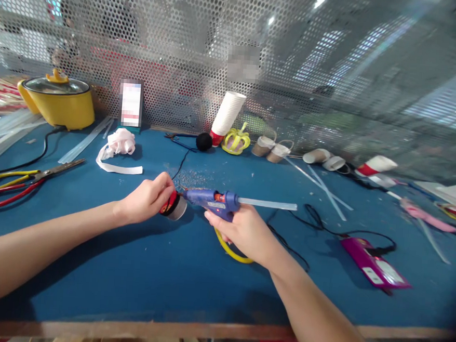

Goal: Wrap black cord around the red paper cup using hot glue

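Note:
In the middle of the table my left hand point(150, 199) is closed on a small red-and-white paper cup point(177, 209) with black cord around it. The cup lies tilted with its pale end facing down and right. My right hand point(243, 229) is wrapped round the handle of a blue hot glue gun point(206, 196). Its nozzle points left and meets the cup's side beside my left fingers; whether it touches cannot be made out. A clear glue stick point(268, 204) sticks out of the gun's back. Under my right hand shows a yellow loop point(232, 250), mostly hidden.
Long-nosed pliers point(52, 173) lie at left, below a yellow electric pot point(66, 107) and a white ribbon point(120, 148). Stacked paper cups point(228, 113) and a black yarn ball point(204, 141) stand along the mesh wall. At right is a purple power strip point(375, 264) with black cords.

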`<state>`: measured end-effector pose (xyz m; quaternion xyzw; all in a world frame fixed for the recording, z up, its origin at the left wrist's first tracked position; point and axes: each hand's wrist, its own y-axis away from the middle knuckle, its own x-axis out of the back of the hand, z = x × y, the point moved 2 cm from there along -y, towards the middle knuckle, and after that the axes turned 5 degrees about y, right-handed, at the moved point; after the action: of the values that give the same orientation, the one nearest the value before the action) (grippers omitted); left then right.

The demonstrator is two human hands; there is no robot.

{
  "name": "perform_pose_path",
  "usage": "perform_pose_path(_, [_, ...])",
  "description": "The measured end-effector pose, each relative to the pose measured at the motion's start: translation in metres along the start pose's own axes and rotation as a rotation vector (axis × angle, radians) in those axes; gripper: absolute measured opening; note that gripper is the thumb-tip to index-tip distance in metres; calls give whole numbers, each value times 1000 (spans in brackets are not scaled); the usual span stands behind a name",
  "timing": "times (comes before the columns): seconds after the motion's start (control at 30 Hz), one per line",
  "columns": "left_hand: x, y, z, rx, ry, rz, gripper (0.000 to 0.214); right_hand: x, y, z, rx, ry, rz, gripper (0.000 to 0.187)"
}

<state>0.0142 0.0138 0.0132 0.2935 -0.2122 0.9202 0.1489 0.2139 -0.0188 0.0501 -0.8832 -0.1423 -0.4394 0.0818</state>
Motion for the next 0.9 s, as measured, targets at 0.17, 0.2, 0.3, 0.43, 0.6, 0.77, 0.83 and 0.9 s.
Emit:
perform_pose_path(0.17, [0,1,0,-6,12,-16,15,0,-1,3,-11,0,-21,26])
perform_pose_path(0.2, [0,1,0,-9,12,-21,15,0,-2,3,-11,-1,-18,26])
perform_pose_path(0.3, [0,1,0,-10,5,-26,14,-1,-3,4,3,-9,-9,24])
perform_pose_path(0.43, [0,0,-1,-2,3,-5,15,0,-1,2,6,-8,-20,26])
perform_pose_path(0.6, [-1,0,-1,8,23,-2,15,0,1,-1,-19,14,5,24])
perform_pose_path(0.77, [-1,-1,0,41,26,24,16,-3,4,2,24,220,57,23])
perform_pose_path(0.83, [0,-2,0,72,27,41,16,-5,5,2,110,293,99,21])
perform_pose_path(0.9, [0,-2,-1,96,35,55,16,-6,6,0,176,327,116,19])
